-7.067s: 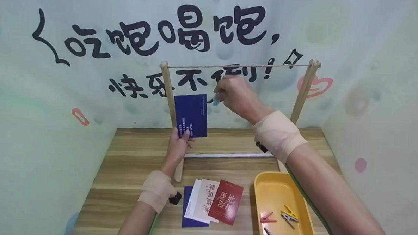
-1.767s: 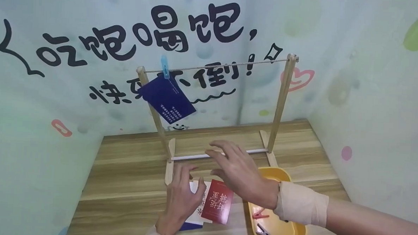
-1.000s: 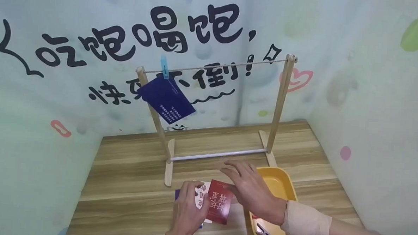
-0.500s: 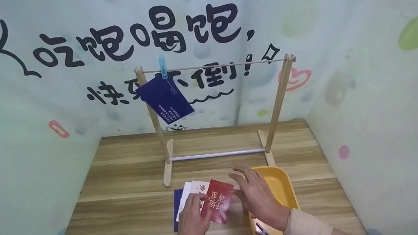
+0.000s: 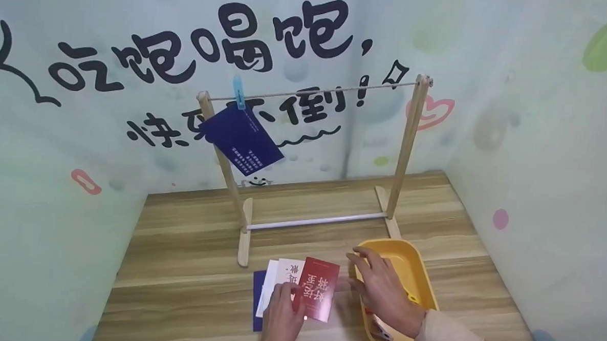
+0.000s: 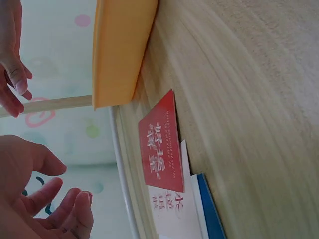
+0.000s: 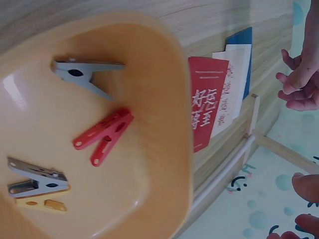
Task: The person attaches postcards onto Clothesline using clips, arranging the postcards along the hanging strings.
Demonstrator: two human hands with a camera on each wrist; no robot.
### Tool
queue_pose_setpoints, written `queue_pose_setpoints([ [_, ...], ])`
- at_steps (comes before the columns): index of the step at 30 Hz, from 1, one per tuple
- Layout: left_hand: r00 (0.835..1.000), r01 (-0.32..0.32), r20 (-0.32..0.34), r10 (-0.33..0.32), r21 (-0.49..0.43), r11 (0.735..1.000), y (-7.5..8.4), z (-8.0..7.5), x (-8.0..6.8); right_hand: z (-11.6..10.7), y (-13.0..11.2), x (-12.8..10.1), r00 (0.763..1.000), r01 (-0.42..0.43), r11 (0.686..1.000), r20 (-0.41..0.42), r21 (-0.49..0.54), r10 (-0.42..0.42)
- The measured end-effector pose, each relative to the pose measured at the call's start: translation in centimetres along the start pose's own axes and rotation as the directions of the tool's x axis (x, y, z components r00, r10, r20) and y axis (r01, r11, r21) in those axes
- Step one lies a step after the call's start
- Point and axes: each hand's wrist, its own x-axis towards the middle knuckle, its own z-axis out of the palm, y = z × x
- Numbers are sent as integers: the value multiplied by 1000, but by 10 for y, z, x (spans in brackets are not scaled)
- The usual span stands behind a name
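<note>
The left hand (image 5: 282,318), fingers loosely open, touches the red card (image 5: 317,289); the right hand (image 5: 385,292) hovers open over the yellow tray (image 5: 422,268), holding nothing.

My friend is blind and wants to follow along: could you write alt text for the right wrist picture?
A yellow tray on a wooden table holds four clothes pegs: a red peg, two grey pegs and a yellow peg. Beside the tray lie a red card, a white card and a blue card, overlapping.

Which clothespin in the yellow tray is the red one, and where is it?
The red clothespin lies in the middle of the yellow tray. The grey clothespin on one side and the grey and yellow pair on the other are different colours.
</note>
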Motion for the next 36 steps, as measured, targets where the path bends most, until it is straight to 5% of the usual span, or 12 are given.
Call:
queue_pose_setpoints([
  [11, 992, 122, 16, -121, -14, 992, -7, 20, 7, 19, 20, -11, 999, -28, 999, -16, -47, 27],
  [19, 991, 136, -4, -136, -18, 991, -11, 32, 12, 24, 39, -13, 995, -23, 998, -94, -52, 18],
  [28, 982, 176, 62, -177, 22, 984, -10, 41, 17, 26, 55, -19, 985, -61, 996, 165, 71, 48],
  [36, 983, 176, 55, -178, 35, 984, -15, 44, 20, 31, 61, -19, 936, -87, 980, 352, 177, 19],
])
